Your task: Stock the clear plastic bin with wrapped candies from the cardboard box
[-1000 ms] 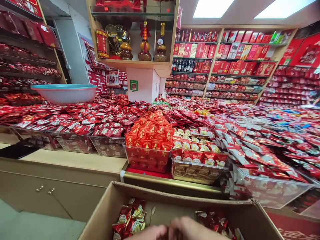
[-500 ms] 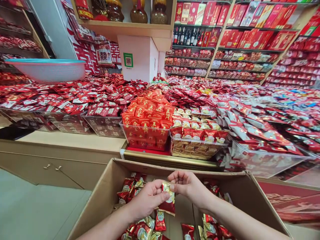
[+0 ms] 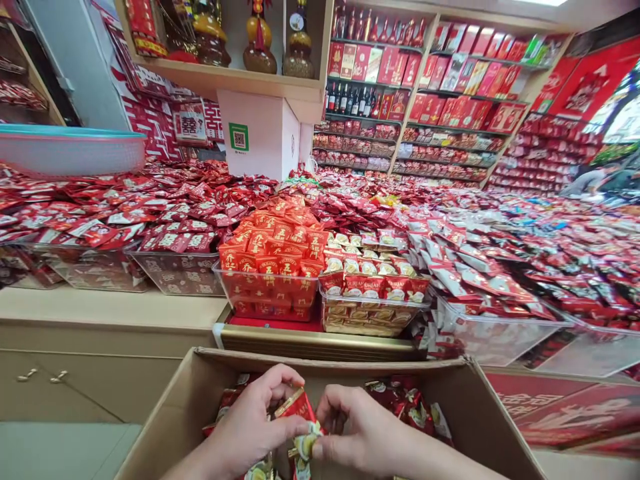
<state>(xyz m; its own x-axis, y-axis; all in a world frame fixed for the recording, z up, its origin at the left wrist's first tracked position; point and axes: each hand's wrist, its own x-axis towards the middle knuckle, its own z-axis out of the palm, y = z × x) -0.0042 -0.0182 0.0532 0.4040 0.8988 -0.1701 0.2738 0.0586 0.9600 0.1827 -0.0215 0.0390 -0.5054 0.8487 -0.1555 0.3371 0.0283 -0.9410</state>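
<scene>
Over an open cardboard box (image 3: 327,375), my left hand (image 3: 255,417) is closed on a small red and gold candy packet (image 3: 299,405) with a pale fruit picture. My right hand (image 3: 357,427) pinches at the packet's right and lower side, with its thumb by the pale picture. Whether that lower part is the same packet or a second one is hard to tell. More such packets (image 3: 413,408) lie loose in the box, partly hidden under my hands and forearms.
Behind the box, a clear bin (image 3: 375,313) holds rows of similar packets. Left of it stands a bin of orange-red packets (image 3: 273,267). A bin of white and red packets (image 3: 495,320) is to the right. A blue-rimmed basket (image 3: 75,150) rests on heaped packets.
The view has tipped up and turned right. My hands appear lower, and the packet, upright and facing me before, is now tilted between them with my fingers curled closer around it.
</scene>
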